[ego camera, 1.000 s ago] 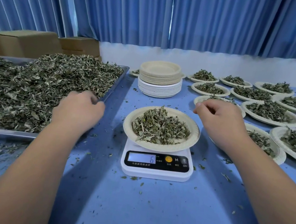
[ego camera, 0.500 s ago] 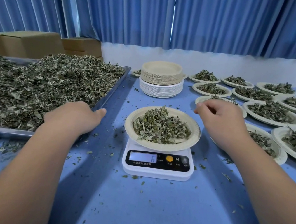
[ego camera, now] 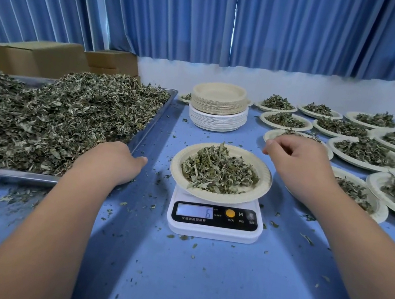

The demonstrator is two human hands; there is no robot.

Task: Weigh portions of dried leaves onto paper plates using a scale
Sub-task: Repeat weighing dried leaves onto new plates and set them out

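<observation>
- Step in hand, as I judge it: trimming the portion. A paper plate (ego camera: 262, 183) sits on the scale (ego camera: 214, 225) at the middle of the worktop (ego camera: 194, 291), with a heap of dried leaves (ego camera: 219, 171) on it. The display (ego camera: 195, 211) shows a 6 as its last digit; any other digits are too faint to read.
- With the scale as the clock's centre: the metal tray (ego camera: 156, 119) of bulk leaves (ego camera: 54, 113) lies at 9 to 10 o'clock, the stack of empty plates (ego camera: 217, 108) at 12 o'clock, and the filled plates (ego camera: 366, 153) from 1 to 3 o'clock.
- Next move, as a judgement: check the reading against the target. If it is short, add a small pinch from the tray; if it is right, lift the plate by its rim, level, and set it among the filled ones. The leaves are light and loose, so a tilt or a bump would scatter them, as the crumbs around the scale suggest.
- The left hand (ego camera: 112, 159) lies palm down at the tray's near corner, at 9 o'clock from the plate. Its thumb points straight toward the plate; the other fingers are hidden behind the back of the hand, so I cannot tell how they lie.
- The right hand (ego camera: 297, 165) hovers at the plate's 2 o'clock, just beside the rim and not touching it. Its fingers (ego camera: 269, 147) are curled in with the tips together; no leaf shows between them.
</observation>
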